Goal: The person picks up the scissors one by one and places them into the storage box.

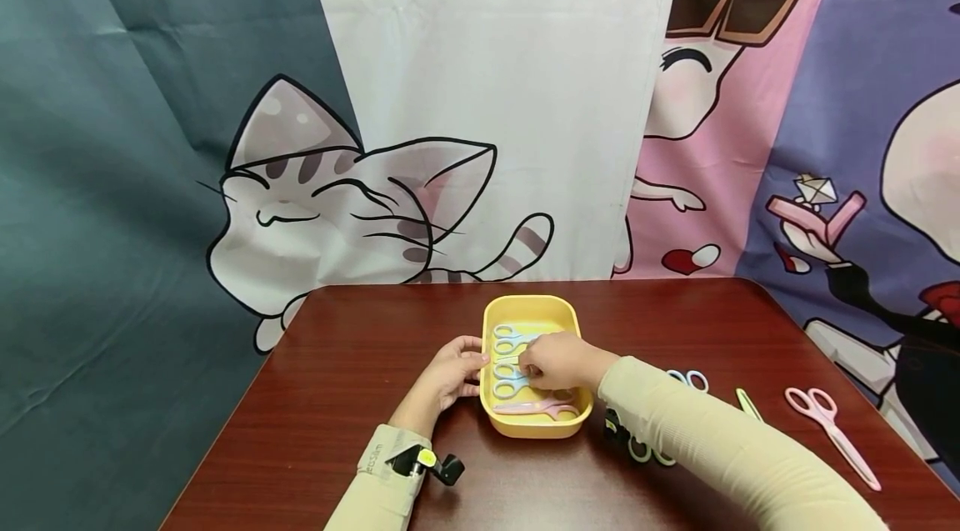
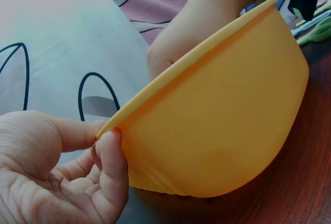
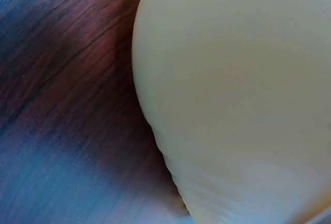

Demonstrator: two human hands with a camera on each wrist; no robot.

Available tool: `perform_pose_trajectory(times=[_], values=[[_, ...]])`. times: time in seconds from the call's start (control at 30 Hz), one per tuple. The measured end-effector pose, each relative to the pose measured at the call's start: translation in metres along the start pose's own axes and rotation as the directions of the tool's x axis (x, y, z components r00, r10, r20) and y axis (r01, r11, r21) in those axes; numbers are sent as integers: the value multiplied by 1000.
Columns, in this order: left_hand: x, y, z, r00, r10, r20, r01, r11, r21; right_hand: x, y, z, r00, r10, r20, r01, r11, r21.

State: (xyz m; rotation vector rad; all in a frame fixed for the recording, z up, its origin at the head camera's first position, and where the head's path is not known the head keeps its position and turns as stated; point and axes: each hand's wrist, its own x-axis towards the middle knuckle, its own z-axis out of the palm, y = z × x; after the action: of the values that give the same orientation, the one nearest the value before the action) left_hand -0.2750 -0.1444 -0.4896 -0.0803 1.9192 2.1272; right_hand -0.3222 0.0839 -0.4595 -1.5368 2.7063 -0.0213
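Observation:
A yellow plastic tray (image 1: 534, 428) stands on the table, holding several scissors. My left hand (image 1: 456, 370) is at its left side; in the left wrist view, the thumb and curled fingers (image 2: 111, 154) pinch the rim. Inside the tray, my right hand (image 1: 557, 361) reaches down with bent fingers over the scissors. What its fingertips hold or touch is hidden. Light blue scissors (image 1: 506, 341) lie above that hand, more blue scissors (image 1: 510, 381) lie at its fingertips, and pink scissors (image 1: 536, 408) lie along the near end. The right wrist view shows mostly the tray wall (image 3: 238, 89).
Right of the tray on the reddish-brown table (image 1: 360, 348) lie pink scissors (image 1: 831, 431), a green-handled piece (image 1: 747, 404), blue scissors (image 1: 688, 379) and pale green scissor handles (image 1: 641, 452). The right sleeve partly covers some. A printed cloth (image 1: 487, 56) hangs behind.

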Motion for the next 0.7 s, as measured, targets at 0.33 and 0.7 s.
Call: perform_pose_trajectory(times=[0.33,0.7], values=[[-1,1,1,1000,-8,-4,8,1000,1,-2,-3,-2,1000,11,-4,-11,1000,-15],[-1,1,0,1000,1,5,-1,1000,6,-3,10,-3,989,62,-133,-61,998,6]])
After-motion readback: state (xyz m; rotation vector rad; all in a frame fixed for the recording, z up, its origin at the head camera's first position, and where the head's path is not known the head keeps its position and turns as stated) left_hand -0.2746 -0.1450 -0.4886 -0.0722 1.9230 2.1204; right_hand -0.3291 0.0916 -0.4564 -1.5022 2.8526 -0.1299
